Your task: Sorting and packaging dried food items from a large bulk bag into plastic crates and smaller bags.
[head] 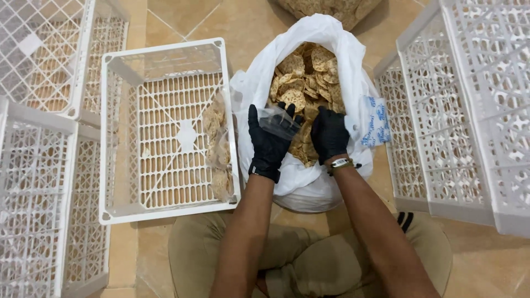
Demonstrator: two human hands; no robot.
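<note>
- Head view is looking down on a person sitting on a tiled floor (486,265), both hands in black gloves.
- Left hand (269,144) is gripping a small clear plastic bag (279,121), fingers clamped on its edge, holding it over the mouth of the sack.
- Right hand (329,134), just beside the left one, is dipping into the sack with fingers curled down among the crackers; whether it is closing on any cracker cannot be told. A wristband (340,163) is sitting on its wrist.
- Large white plastic sack (309,185) is standing open right under both hands, its rim folded outward.
- Round tan crackers (305,77) are filling the sack, piling up just beyond the fingertips.
- Small white sachets with blue print (376,121) are lying against the sack, just outward of the right hand.
- White plastic crate (165,205) is lying flat on the floor, outward of the left hand and near it.
- Filled clear packets of crackers (218,149) are lining the crate wall nearest the left hand.
- More white crates (38,165) are standing further out on the left-hand side.
- Another stack of white crates (469,110) is standing outward of the right hand, well apart from it.
</note>
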